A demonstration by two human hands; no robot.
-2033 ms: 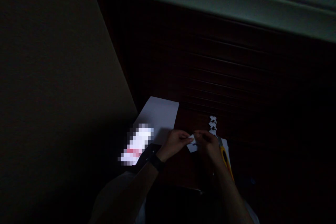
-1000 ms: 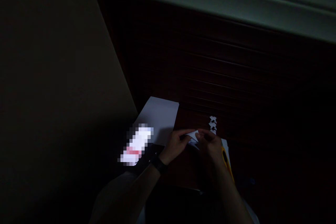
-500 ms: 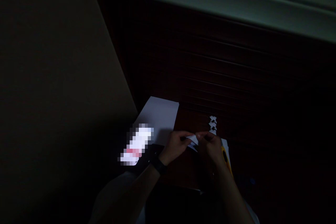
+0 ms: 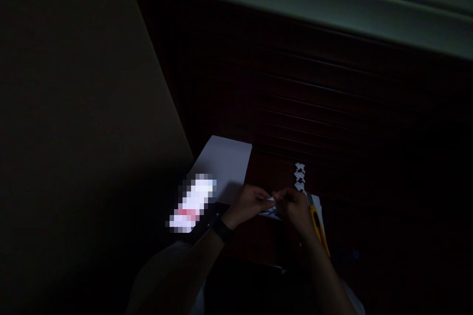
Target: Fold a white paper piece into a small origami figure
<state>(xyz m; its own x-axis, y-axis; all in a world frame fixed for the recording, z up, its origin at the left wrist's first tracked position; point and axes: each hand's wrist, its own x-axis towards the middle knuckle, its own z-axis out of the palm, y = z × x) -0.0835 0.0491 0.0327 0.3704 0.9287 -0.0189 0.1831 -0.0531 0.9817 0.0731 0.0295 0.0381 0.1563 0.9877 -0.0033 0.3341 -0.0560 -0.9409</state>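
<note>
Between my two hands is a small piece of folded white paper (image 4: 271, 200), mostly covered by my fingers. My left hand (image 4: 251, 200), with a dark band on its wrist, pinches the paper's left side. My right hand (image 4: 293, 206) is closed on its right side, fingertips close to those of the left. Just beyond my right hand lies a short column of small folded paper pieces (image 4: 299, 176). Beside my right wrist, a yellow-handled utility knife (image 4: 318, 229) rests on white paper sheets (image 4: 317, 201).
A large white sheet (image 4: 227, 162) lies at the left on the dark wooden table (image 4: 254, 241). A bright, blurred-out screen (image 4: 194, 204) stands next to it. A pale wall or panel (image 4: 74, 83) rises at the left, and a light ledge (image 4: 314, 5) crosses the top.
My fingertips have drawn closer over the folded paper, so less of it shows. My right hand has shifted slightly left, uncovering more of the utility knife and the lowest folded piece.
</note>
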